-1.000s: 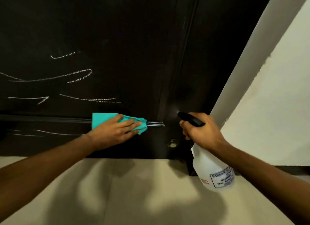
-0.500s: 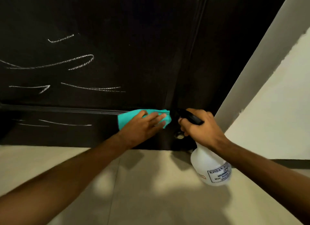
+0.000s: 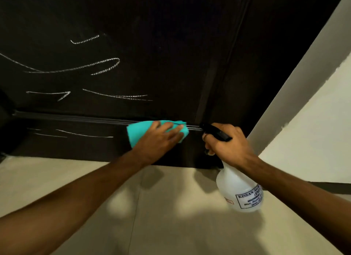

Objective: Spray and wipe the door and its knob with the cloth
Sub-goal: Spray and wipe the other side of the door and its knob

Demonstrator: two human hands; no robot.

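Observation:
The dark door (image 3: pixel 152 45) fills the upper view, seen from its lower part, with several white chalk-like streaks (image 3: pixel 79 68) on it. My left hand (image 3: pixel 161 139) presses a teal cloth (image 3: pixel 138 131) flat against the door's lower groove line. My right hand (image 3: pixel 228 144) grips the black trigger head of a white spray bottle (image 3: pixel 241 192), which hangs below it just right of the cloth. The hand covers most of a small metal fitting (image 3: pixel 207 151) near the door's bottom edge. No door knob is in view.
A beige tiled floor (image 3: pixel 152 216) lies below the door. The pale door frame (image 3: pixel 303 74) and a cream wall (image 3: pixel 313 131) rise at the right. More white streaks (image 3: pixel 83 134) mark the bottom rail left of the cloth.
My left hand slid the cloth rightward along the groove, from mid-door to close beside my right hand. The bottle stayed in my right hand, nearly still.

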